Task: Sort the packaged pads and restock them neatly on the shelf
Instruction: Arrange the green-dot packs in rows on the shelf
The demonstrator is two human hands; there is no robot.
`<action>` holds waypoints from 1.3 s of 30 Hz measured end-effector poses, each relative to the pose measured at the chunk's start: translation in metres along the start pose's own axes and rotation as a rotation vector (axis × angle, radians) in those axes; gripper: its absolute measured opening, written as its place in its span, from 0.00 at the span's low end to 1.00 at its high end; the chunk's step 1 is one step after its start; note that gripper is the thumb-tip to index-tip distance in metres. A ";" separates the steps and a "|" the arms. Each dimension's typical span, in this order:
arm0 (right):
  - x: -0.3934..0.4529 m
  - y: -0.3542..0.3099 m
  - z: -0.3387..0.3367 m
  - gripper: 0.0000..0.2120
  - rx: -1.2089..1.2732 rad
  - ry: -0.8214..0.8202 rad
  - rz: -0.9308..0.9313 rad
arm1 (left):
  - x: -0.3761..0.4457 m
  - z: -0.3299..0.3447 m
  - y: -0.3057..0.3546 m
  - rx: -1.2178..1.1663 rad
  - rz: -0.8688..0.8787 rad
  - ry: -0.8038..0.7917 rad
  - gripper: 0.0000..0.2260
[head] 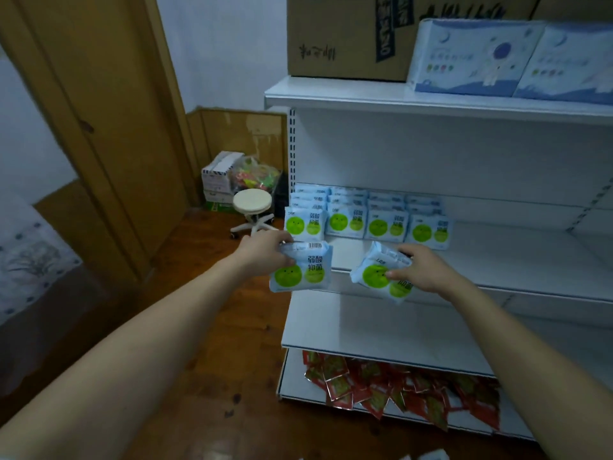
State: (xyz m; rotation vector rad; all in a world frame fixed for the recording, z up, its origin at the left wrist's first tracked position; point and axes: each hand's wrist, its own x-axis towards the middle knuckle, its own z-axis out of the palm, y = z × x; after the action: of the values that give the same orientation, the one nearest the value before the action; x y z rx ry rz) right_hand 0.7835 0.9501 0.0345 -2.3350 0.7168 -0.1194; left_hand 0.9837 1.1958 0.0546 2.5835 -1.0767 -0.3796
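- Shelf (pixel 497 240): rows of pad packs (pixel 365 217) standing at 12 o'clock; red sachets (pixel 398 386) lying on the bottom tier; stool (pixel 252 202) at 10 o'clock.
- Left hand (pixel 262 254): grip clenching round left pack (pixel 303 267), held upright off the shelf's left end.
- Right hand (pixel 423 270): grip pinching right pack (pixel 381 272), tilted, over the shelf's front edge.

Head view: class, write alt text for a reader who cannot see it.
Each hand, left hand and right hand, grips one pale blue pad packet with green circles before a white metal shelf, where matching packets stand in rows.
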 end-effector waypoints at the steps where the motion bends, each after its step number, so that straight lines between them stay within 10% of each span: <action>1: 0.003 0.000 -0.003 0.16 -0.022 0.025 -0.002 | 0.009 -0.005 0.005 0.030 0.033 -0.001 0.22; 22: 0.200 0.057 -0.039 0.24 -0.523 -0.110 0.082 | 0.240 0.045 0.083 0.322 0.162 -0.055 0.16; 39: 0.200 0.055 -0.025 0.10 -0.452 0.231 -0.174 | 0.237 0.060 0.087 0.303 0.127 0.183 0.23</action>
State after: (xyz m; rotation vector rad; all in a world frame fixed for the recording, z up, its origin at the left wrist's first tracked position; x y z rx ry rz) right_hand 0.9205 0.7966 -0.0026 -2.8501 0.7055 -0.3400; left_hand 1.0682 0.9559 0.0045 2.7195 -1.3075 0.0565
